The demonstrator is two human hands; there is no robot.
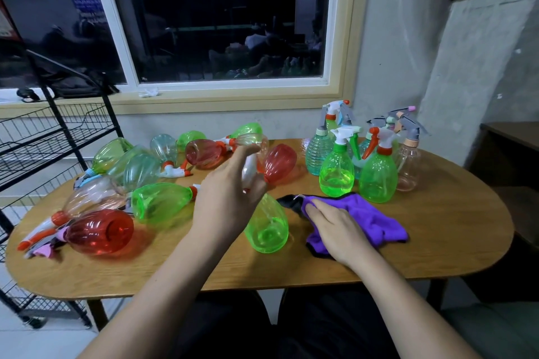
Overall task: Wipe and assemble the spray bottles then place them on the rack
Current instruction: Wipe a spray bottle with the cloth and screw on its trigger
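Oval wooden surface is set under a dark window. Left grip is closed round the neck of a clear bottle, raised and motion-blurred, its spray head mostly hidden by fingers. Right grip is laid flat, fingers straight, on the purple cloth. A green bottle is lying between them. Wire rack is cut off at left.

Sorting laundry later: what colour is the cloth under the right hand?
Purple cloth, black edging; head view.
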